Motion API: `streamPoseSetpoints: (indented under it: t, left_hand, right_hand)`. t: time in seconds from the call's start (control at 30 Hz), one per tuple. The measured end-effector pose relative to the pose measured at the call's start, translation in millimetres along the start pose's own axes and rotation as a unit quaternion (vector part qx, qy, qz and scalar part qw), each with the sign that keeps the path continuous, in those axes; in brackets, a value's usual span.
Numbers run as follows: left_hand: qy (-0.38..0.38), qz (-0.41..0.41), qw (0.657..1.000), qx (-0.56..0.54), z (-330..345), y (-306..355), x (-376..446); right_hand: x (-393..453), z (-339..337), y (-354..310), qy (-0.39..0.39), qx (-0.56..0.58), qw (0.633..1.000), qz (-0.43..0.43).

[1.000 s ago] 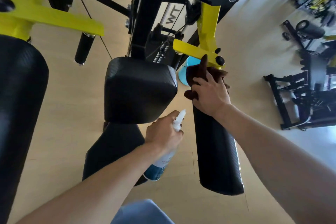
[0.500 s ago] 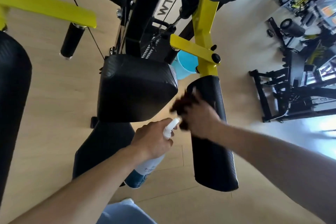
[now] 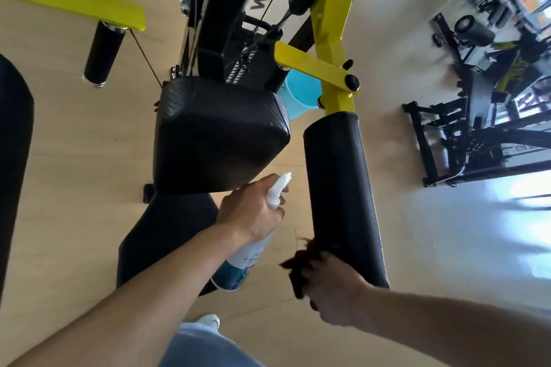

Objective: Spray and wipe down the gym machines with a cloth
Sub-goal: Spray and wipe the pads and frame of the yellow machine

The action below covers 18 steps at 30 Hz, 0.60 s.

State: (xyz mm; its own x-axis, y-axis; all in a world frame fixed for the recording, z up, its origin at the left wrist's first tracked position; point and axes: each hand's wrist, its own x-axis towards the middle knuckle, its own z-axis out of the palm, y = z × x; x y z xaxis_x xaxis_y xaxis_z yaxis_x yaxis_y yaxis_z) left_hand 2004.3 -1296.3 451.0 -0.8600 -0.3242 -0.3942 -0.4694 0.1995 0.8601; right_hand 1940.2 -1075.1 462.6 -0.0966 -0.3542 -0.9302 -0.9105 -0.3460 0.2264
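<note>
Low in the frame, the right hand (image 3: 337,292) pressed a brown cloth (image 3: 301,265) against the black roller pad (image 3: 340,194); at centre, the left hand (image 3: 253,211) gripped a spray bottle (image 3: 244,262).

Blurred brown cloth (image 3: 301,265), mostly hidden under the right hand (image 3: 334,292).

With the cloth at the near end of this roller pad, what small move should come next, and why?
Probably carry the brown cloth in the right hand off the black roller pad end, then onto the square back pad; the left hand holds the spray bottle ready beside it.
</note>
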Motion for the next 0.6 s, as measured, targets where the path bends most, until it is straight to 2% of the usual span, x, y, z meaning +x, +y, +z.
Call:
streamPoseSetpoints:
  t: [0.07, 0.13, 0.2, 0.23, 0.3, 0.47, 0.53, 0.6]
  left_hand:
    - [-0.005, -0.007, 1.0, 0.002, 2.4, -3.2, -0.3]
    - [-0.013, -0.01, 1.0, 0.004, 4.3, -8.1, -1.1]
    - [-0.016, -0.006, 1.0, 0.018, 6.0, -11.2, -0.7]
    - [-0.019, -0.006, 1.0, 0.023, 7.6, -11.5, -1.0]
    - [-0.021, -0.013, 0.999, 0.022, 10.8, -10.8, -0.8]
    - [-0.026, -0.007, 1.0, 0.01, 16.2, -0.6, -2.8]
    - [-0.027, -0.004, 1.0, -0.007, 17.1, 7.0, -4.3]
    - [-0.028, 0.006, 1.0, -0.011, 17.8, 15.5, -4.4]
  right_hand:
    - [12.2, -14.7, 38.8, 0.052, 0.006, 0.998, 0.035]
    - [21.3, -47.0, 106.8, 0.13, 0.033, 0.983, 0.129]
    - [22.1, -78.8, 176.1, 0.242, 0.022, 0.941, 0.234]
    - [20.0, -86.9, 197.3, 0.277, 0.046, 0.914, 0.292]
    - [22.1, -86.9, 208.8, 0.348, 0.143, 0.858, 0.349]
    - [-1.6, -49.8, 120.6, 0.381, 0.296, 0.757, 0.44]
    - [-23.0, -25.0, 57.7, 0.37, 0.314, 0.748, 0.453]
    - [-40.8, -5.2, -2.3, 0.343, 0.314, 0.765, 0.446]
